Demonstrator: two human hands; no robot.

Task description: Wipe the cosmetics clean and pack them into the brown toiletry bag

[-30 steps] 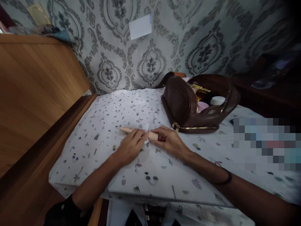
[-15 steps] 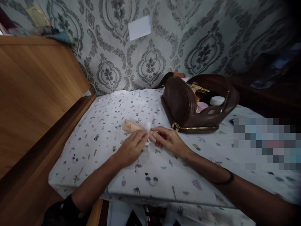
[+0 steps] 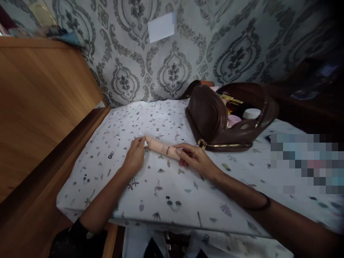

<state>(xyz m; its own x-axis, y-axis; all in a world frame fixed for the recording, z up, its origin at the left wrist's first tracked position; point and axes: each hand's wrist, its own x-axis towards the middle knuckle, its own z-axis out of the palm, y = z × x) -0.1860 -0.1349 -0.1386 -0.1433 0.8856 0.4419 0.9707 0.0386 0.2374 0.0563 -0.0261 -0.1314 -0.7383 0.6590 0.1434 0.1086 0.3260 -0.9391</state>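
Observation:
A peach-coloured tube with small print lies at a slant above the patterned cloth. My right hand pinches its right end between thumb and fingers. At the tube's left end is my left hand, its fingers closed on a small white wipe, most of which is hidden by the fingers. The wipe touches the tube's end.
An open brown leather bag stands at the back right, with a pink jar and a white lid inside. A wooden panel rises on the left. Patterned cloth covers the table.
My left hand has moved left along the tube with the white wipe, from near my right hand to the far end. More of the tube's print shows. My right hand has barely moved.

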